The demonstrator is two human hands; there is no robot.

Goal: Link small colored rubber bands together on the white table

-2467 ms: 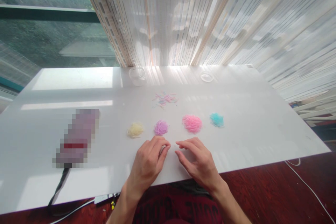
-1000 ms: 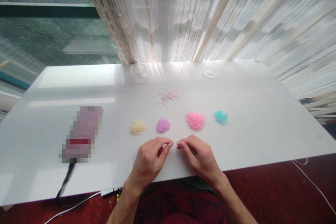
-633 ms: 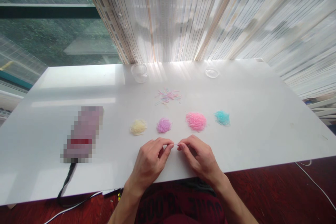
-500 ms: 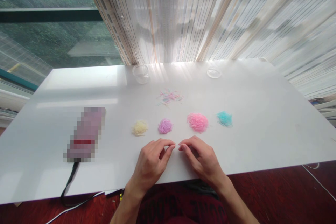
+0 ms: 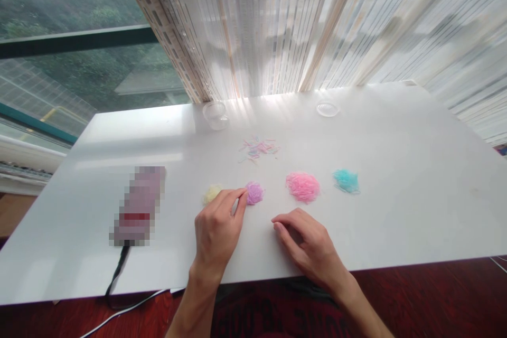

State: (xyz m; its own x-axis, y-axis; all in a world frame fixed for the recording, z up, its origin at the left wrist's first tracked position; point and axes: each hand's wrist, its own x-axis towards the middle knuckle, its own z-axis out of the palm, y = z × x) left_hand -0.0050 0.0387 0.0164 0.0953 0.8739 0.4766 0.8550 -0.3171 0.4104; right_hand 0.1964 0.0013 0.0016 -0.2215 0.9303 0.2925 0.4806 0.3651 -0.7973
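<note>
My left hand (image 5: 219,222) has thumb and forefinger pinched together at the left edge of a purple pile (image 5: 254,193) of small thin strands. Whatever is between those fingertips is too small to make out. Part of a pale yellow pile (image 5: 211,194) shows behind this hand. My right hand (image 5: 304,237) rests near the table's front, below a pink pile (image 5: 303,187). Its fingers are curled, thumb and forefinger tips close together, and I cannot make out anything in them. A turquoise pile (image 5: 346,181) lies farther right.
Mixed-colour strands (image 5: 259,149) lie scattered farther back on the white table (image 5: 415,179). Clear plastic containers (image 5: 216,115) stand at the back left, and a clear round piece (image 5: 327,109) at the back right. A blurred-out purplish object (image 5: 137,206) with a black cable (image 5: 118,269) lies left.
My left hand has moved forward and left, from near the right fingertips to the purple pile. My right hand stays nearly in place. The view has shifted slightly.
</note>
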